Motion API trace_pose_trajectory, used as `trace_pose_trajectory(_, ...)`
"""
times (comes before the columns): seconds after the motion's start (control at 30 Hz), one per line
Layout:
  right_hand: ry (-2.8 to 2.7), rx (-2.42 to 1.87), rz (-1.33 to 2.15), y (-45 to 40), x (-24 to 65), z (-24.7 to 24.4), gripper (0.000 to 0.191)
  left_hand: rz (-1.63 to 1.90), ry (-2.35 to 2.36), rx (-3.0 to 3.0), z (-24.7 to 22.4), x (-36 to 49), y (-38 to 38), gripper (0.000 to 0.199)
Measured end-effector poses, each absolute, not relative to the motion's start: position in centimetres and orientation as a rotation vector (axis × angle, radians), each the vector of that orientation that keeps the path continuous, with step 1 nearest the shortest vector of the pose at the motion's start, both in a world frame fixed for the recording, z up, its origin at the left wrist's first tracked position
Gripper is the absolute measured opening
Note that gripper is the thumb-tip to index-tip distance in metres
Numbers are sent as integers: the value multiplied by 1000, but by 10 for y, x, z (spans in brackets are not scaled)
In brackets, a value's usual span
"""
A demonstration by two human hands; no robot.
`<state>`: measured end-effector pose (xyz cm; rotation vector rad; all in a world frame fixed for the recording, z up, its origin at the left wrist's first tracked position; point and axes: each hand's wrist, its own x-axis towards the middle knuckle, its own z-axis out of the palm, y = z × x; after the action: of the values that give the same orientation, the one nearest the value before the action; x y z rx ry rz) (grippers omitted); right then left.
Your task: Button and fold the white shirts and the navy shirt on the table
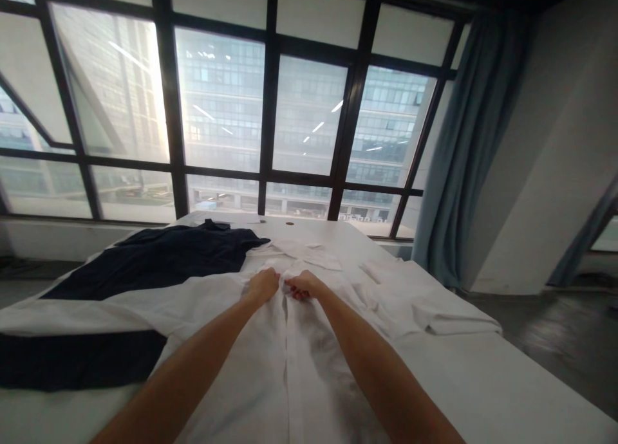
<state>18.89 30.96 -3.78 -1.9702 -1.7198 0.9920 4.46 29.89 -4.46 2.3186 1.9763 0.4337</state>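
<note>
White shirt (294, 379), one: on the bench, front up, collar end toward the windows, front opening running down between the forearms. Left hand (264, 284): fingers pinching the shirt at the upper front opening. Right hand (305, 284): fingers bent, pinching the opposite edge, just beside the left. Dark garment (168, 257), one: left of the shirt, one white sleeve (140, 305) lying across it. Bench (487, 379): white. Windows (219, 103): dark-framed, beyond the bench. Curtain (466, 148): blue, right of the windows.
</note>
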Motion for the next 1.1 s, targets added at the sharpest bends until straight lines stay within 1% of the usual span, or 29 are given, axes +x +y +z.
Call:
trace_pose_trajectory(0.13,-1920,-1949,569,305,182,-38,14,512,2019,2335,-49,46,293,42)
trace_pose_trajectory(0.2,-2099,-1866,357,303,182,-37,19,516,2004,2364,-50,45,291,41)
trace_pose_trajectory(0.27,-2241,-1824,214,302,185,-36,24,522,1951,2384,-50,43,289,38)
trace_pose_trajectory(0.4,-2283,-1863,173,301,195,-31,21,536,1817,2440,-48,38,285,32)
trace_pose_trajectory(0.57,-2354,-1771,160,297,206,-29,17,496,1795,2441,-45,39,285,30)
trace_pose_trajectory(0.7,-2431,-1659,125,295,207,-33,28,445,1782,2474,-44,42,287,29)
trace_pose_trajectory(0.77,-2440,-1629,109,294,207,-36,30,435,1787,2496,-45,43,288,29)
trace_pose_trajectory(0.9,-2361,-1609,75,293,209,-36,23,461,1809,2487,-47,43,285,30)
trace_pose_trajectory(1.1,-2285,-1385,103,290,211,-15,17,498,1884,2441,-44,45,280,32)
